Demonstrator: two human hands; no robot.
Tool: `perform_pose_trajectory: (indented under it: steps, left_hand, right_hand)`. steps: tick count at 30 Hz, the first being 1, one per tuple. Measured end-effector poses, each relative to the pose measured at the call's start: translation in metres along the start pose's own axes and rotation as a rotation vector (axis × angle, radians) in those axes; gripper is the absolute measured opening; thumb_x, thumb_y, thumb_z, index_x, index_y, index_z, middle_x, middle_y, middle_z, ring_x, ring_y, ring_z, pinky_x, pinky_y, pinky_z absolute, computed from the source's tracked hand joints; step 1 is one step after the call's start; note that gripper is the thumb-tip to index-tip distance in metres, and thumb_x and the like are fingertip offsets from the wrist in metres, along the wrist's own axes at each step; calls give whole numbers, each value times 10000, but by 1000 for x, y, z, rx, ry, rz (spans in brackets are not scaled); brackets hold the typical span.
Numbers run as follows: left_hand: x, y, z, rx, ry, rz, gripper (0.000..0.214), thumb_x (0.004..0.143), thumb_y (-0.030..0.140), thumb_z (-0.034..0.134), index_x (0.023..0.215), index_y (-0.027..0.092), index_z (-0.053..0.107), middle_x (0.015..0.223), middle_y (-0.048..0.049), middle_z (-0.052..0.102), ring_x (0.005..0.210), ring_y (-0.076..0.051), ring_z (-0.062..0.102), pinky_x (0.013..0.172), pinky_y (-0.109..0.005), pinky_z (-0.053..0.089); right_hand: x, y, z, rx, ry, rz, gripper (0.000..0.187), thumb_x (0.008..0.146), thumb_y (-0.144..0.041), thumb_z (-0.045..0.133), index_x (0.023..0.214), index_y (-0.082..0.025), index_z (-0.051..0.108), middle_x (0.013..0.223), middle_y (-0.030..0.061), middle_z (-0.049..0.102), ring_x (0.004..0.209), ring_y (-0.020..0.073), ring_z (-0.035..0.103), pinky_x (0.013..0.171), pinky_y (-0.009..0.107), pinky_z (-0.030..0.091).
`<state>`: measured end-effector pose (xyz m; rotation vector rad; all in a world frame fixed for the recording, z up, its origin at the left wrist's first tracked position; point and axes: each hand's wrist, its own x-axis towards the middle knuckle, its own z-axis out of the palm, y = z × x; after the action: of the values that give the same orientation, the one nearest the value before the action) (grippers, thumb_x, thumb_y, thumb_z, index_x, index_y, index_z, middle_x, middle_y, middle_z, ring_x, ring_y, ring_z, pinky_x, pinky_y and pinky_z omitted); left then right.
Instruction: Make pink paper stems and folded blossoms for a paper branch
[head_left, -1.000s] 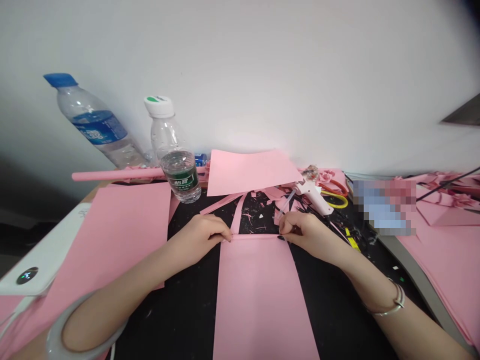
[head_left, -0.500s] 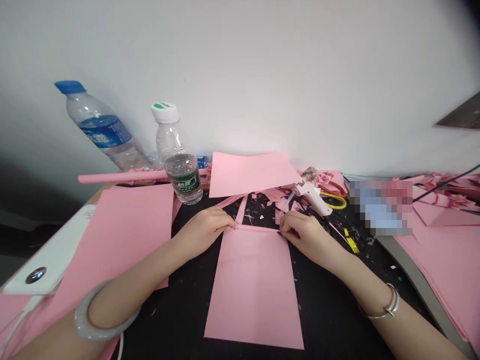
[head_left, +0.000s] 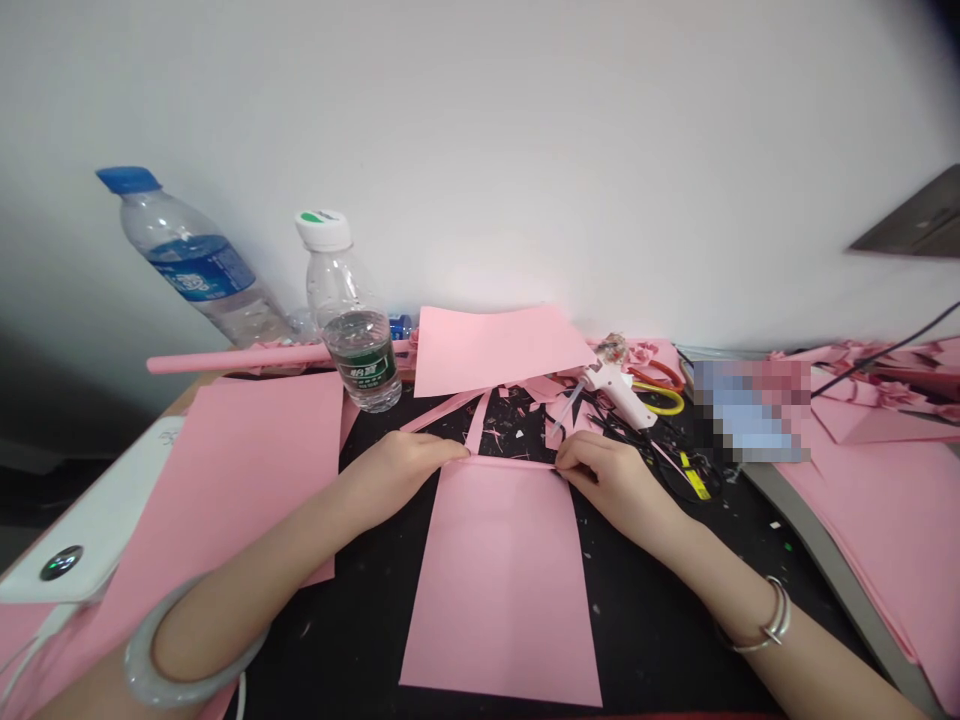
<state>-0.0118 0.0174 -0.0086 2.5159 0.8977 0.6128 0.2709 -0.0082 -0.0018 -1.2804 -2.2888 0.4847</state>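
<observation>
Bright, flat indoor light across the white painted wall (head_left: 480, 130), palest just above the far edge of the black work surface (head_left: 660, 640). Faint, soft shadows beside the left hand (head_left: 394, 478) and right hand (head_left: 611, 485) on the rectangular pink paper sheet (head_left: 499, 590). Small glints on the clear plastic water bottle (head_left: 352, 330). Dim falloff toward the top right corner. Wide-angle bowing near the edges. Blocky pixelated blur (head_left: 752, 412) near the surface's right side.

Pink paper sheet (head_left: 501, 590) on blk mat (head_left: 645, 640) w/ pink & pale flecks; bottle (head_left: 196, 270) w/ blue cap & blue label; 2nd bottle (head_left: 349, 300) w/ white cap, green dot & dark green label; white glue gun (head_left: 619, 392); scissors (head_left: 658, 388) w/ red & yellow handles; grey-white bangle (head_left: 161, 665)
</observation>
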Motion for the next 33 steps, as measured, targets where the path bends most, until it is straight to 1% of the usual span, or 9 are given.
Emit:
perform_pose_trajectory:
  steps: [4,8,11,15,20,24,28,30,33]
  left_hand:
    - [1,0,0,11,44,-12,265,870,114,458,1007,231,653,1153,1,642,1029,-158,611,878,-263,485]
    - [0,0,1,107,-10,-34,327,841,58,447,975,255,671,1271,11,562,1063,-180,600,868,-294,504]
    - [0,0,3,131,-13,-29,363,820,16,424,978,231,670,1206,-8,612,1050,-172,605,877,-299,503]
    - [3,-1,8,155,48,15,339,809,2,420,954,169,677,1083,-55,670,999,-180,618,870,-317,507]
    - [10,1,8,183,52,85,228,845,77,463,868,160,673,944,-57,689,910,-182,618,822,-327,502]
    - [13,3,9,180,83,36,214,870,129,461,806,166,662,831,-42,671,816,-165,615,763,-300,492]
    - [14,3,11,116,104,-80,202,872,154,481,922,197,671,860,-29,663,826,-160,603,746,-273,482]
    - [14,4,11,111,83,-74,229,878,158,469,954,207,680,828,-28,649,800,-152,599,717,-253,477]
    - [14,6,10,149,77,-23,279,895,160,426,902,207,702,749,-24,615,746,-141,583,669,-236,462]
  right_hand:
    - [1,-3,1,14,18,22,172,771,-16,546,811,-176,596,799,41,592,717,157,579,646,272,494]
    - [-1,-4,2,-24,-12,-54,200,841,-62,489,905,-184,634,885,69,579,809,173,593,734,303,508]
    - [-1,-3,3,-99,-24,-93,216,872,-84,449,923,-180,635,914,84,567,825,180,594,745,310,512]
    - [-2,1,6,-218,-34,-115,238,888,-89,419,971,-177,624,955,97,567,860,192,582,766,326,507]
    - [-4,2,7,-288,-44,-134,236,892,-104,414,985,-182,617,965,98,566,854,192,578,741,314,503]
    - [-5,-1,6,-332,-61,-148,241,905,-122,393,974,-178,617,962,102,566,831,190,575,729,315,494]
    - [-5,-3,5,-332,-65,-145,245,913,-133,388,977,-179,620,966,103,569,835,190,581,737,315,497]
    - [-2,-3,4,-302,-67,-133,232,914,-145,399,962,-167,625,958,106,570,833,190,587,736,318,503]
    - [3,-1,3,-218,-48,-108,195,903,-158,438,911,-168,633,927,95,575,822,184,595,739,316,511]
